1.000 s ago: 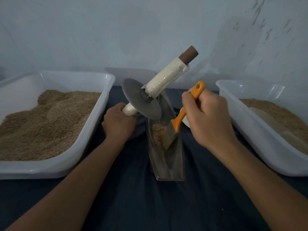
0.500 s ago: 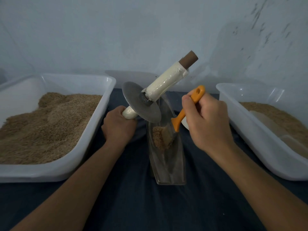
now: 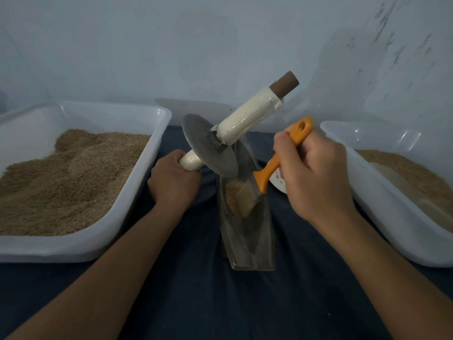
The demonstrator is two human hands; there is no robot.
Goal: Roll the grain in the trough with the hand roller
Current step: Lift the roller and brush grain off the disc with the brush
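Left hand (image 3: 174, 181) fisted round the lower, cream-wrapped handle end of the hand roller (image 3: 220, 143), knuckles up, forearm running in from the lower left. Roller held tilted, upper handle pointing up and to the right, brown core showing at its tip. Metal disc (image 3: 208, 146) lifted clear above the far end of the trough (image 3: 247, 231), not touching the grain.

Right hand (image 3: 316, 177) curled round the orange handle of a brush (image 3: 277, 168), thumb side toward the camera, wrist bent down, forearm entering from the lower right. Handle slanting down and to the left; pale bristles (image 3: 246, 201) inside the trough, pressed against a small heap of grain (image 3: 232, 195) at the far left part of the channel.

Narrow metal trough standing lengthwise on dark blue cloth (image 3: 196, 290) between the two forearms, near end squared off, most of its near length bare metal.

White plastic tub (image 3: 137, 192) on the left, heaped with brown grain. Second white tub (image 3: 382, 217) on the right, also holding grain, with a pale flat object lying in it. Small white item with holes (image 3: 278, 181) just behind the right hand, partly hidden. Pale wall behind.
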